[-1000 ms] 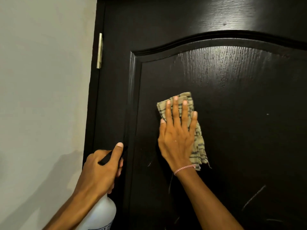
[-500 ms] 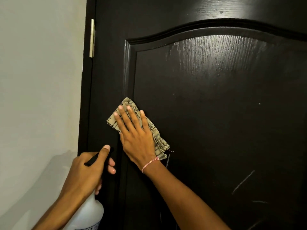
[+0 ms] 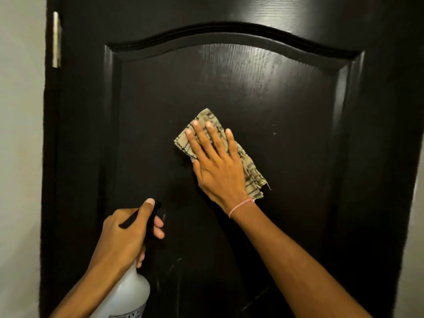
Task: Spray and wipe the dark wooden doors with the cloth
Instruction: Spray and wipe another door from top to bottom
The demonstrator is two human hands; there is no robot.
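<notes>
Since half a second ago the right hand point(image 3: 215, 166) and the cloth point(image 3: 253, 177) have slid from the left moulding to the middle of the door's point(image 3: 286, 106) raised panel. The fingers lie straight and spread, pressing the striped cloth flat against the wood. The left hand point(image 3: 124, 235) stays low on the left, curled round the neck of the spray bottle point(image 3: 128, 292), with the thumb laid along its black top.

The door is dark, glossy wood with an arched panel. Grain shows where light falls near the top, and pale scratches point(image 3: 176, 267) mark the lower part. A metal hinge point(image 3: 56, 40) sits on its left edge, against a pale wall point(image 3: 18, 157).

The bottle's base and label run off the bottom edge. Its black sprayer head barely stands out from the door. Most of the cloth is hidden under the hand.
</notes>
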